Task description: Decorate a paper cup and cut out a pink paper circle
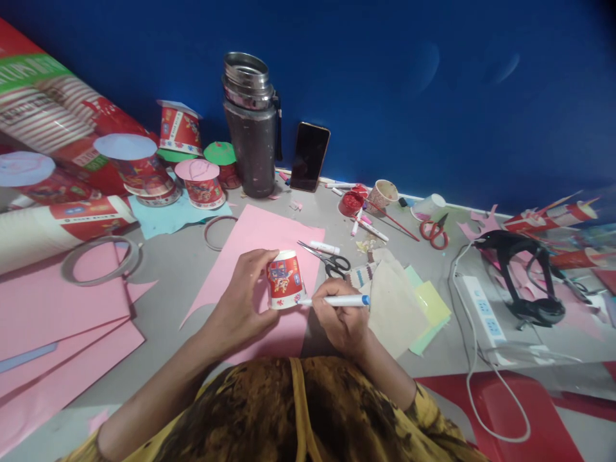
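Left hand [238, 298]: fingers curved round the left side of a red-and-white printed paper cup [285, 279], held over a flat pink paper sheet [269, 228]. Right hand [341, 323]: fingers closed on a slim white marker with a blue end [344, 300], tip at the cup's white band. Advised: brace the cup, stroke lightly, rotate it gradually, avoid touching wet ink.
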Motion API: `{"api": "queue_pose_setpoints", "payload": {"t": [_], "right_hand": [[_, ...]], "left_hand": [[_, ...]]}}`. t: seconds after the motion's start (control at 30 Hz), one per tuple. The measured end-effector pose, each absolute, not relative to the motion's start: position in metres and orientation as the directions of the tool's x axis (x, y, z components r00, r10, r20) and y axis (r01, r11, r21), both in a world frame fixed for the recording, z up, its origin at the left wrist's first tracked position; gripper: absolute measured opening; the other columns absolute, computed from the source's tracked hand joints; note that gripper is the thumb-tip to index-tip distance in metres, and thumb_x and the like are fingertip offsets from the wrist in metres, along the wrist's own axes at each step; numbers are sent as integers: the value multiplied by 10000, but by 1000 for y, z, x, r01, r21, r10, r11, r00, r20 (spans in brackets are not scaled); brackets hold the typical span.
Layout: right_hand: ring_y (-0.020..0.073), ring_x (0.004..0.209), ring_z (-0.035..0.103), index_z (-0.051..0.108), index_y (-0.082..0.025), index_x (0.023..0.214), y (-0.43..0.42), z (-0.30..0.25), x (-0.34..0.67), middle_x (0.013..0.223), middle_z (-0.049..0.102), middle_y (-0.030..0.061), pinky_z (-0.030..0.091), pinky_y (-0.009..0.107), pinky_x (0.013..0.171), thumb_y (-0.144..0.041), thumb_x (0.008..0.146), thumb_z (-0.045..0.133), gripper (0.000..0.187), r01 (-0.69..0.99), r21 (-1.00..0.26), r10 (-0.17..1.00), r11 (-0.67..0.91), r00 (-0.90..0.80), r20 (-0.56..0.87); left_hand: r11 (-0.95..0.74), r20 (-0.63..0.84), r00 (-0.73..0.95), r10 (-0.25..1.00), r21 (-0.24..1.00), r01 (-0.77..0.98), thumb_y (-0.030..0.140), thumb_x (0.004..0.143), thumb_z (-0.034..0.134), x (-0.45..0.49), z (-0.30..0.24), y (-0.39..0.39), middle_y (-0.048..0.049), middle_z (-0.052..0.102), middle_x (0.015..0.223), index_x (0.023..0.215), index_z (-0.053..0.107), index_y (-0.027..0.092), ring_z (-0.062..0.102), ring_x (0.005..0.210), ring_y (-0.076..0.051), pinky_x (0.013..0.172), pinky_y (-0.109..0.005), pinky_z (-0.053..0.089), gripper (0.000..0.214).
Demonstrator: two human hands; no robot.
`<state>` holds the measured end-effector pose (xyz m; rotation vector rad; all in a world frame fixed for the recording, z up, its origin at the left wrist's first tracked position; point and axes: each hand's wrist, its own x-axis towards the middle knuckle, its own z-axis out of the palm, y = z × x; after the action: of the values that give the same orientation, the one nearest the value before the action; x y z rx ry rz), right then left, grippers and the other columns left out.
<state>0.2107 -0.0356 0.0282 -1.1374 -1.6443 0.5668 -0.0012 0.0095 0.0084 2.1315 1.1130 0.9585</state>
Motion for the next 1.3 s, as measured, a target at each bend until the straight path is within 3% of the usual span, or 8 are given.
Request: {"api": "queue_pose_setpoints", "payload": {"t": [1.3], "right_hand": [[126, 533, 558, 626, -214, 795, -38, 24, 210, 662, 628, -19, 432, 253, 526, -144, 914, 601, 140, 378, -808, 865, 453, 33, 501]], "left_hand": [[-520, 340, 420, 841, 721, 458, 106, 743, 642, -2, 8, 9, -132, 484, 1430, 1502, 377, 259, 510, 1355, -334, 1136, -550, 505, 819]]}}
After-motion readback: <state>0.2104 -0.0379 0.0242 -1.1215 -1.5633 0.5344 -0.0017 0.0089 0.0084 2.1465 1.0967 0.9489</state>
